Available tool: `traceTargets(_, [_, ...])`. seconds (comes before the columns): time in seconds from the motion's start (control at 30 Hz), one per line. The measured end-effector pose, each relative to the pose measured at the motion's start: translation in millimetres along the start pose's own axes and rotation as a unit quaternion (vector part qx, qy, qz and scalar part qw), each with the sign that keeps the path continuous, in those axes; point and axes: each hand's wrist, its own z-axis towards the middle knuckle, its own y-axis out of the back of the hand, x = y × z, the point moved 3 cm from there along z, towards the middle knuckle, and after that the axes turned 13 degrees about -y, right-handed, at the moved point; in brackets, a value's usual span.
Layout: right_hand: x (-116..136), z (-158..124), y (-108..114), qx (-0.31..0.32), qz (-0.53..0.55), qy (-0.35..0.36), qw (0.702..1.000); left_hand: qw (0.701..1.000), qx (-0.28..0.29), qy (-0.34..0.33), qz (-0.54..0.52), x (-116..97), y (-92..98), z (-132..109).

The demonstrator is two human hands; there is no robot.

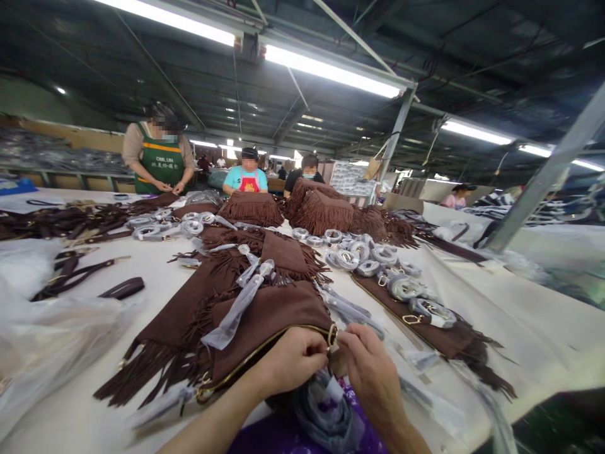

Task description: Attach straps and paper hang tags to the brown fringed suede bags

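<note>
A brown fringed bag (278, 315) with a gold zipper lies before me, its zipped edge toward me. At its right corner a gold metal ring (333, 334) shows between my hands. My left hand (295, 359) is closed in a pinch at the ring, with a small gold bit at its fingertips. From the right, my right hand (371, 369) pinches close beside the ring; what its fingers hold is hidden. Below both hands hangs a coiled strap in clear plastic (326, 413). A plastic-wrapped strip (246, 302) rests on the bag.
More fringed bags (321, 208) are piled at the back. Several plastic-wrapped strap coils (404, 287) lie at right, some on another brown bag (454, 340). Loose brown straps (75, 271) and clear plastic (61, 353) are at left. A co-worker (158, 157) stands across the table.
</note>
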Motion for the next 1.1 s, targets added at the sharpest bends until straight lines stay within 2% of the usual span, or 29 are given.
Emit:
traceTargets(0.07, [-2, 5, -3, 0.085, 0.121, -0.073, 0.986, 0.999, -0.029, -0.026, -0.031, -7, 1.8, 2])
traceTargets(0.13, [-9, 6, -9, 0.152, 0.278, -0.181, 0.931, 0.995, -0.075, -0.017, -0.064, -12, 5.0, 4])
traceTargets(0.2, [-15, 5, -13, 0.161, 0.397, -0.255, 0.867, 0.988, -0.121, -0.007, -0.097, -15, 7.7, 4])
traceTargets(0.23, [-17, 5, -14, 0.155, 0.431, -0.271, 0.847, 0.983, -0.14, -0.004, -0.121, -16, 8.3, 4])
traceTargets(0.3, [-18, 6, -16, 0.145, 0.453, -0.286, 0.832, 0.971, -0.172, 0.004, -0.167, -15, 8.6, 4])
traceTargets(0.37, [-15, 8, -16, 0.153, 0.445, -0.291, 0.833, 0.965, -0.176, 0.013, -0.197, -11, 7.9, 4])
traceTargets(0.47, [-6, 10, -17, 0.172, 0.422, -0.283, 0.844, 0.962, -0.148, 0.007, -0.231, -6, 7.1, 4])
traceTargets(0.57, [1, 9, -17, 0.178, 0.41, -0.246, 0.86, 0.961, -0.131, -0.012, -0.245, -4, 6.4, 6])
traceTargets(0.7, [-1, 6, -17, 0.133, 0.382, -0.21, 0.89, 0.958, -0.16, 0.019, -0.237, 0, 2.1, 7])
traceTargets(0.83, [-7, 3, -16, 0.11, 0.331, -0.221, 0.911, 0.965, -0.184, 0.044, -0.183, 2, -1.4, 7])
traceTargets(0.93, [-5, 2, -13, 0.09, 0.268, -0.208, 0.936, 0.977, -0.18, 0.026, -0.113, -1, -0.9, 6])
traceTargets(1.1, [7, 4, -5, 0.073, 0.142, -0.132, 0.978, 0.984, -0.175, -0.037, 0.003, -4, 1.4, 6])
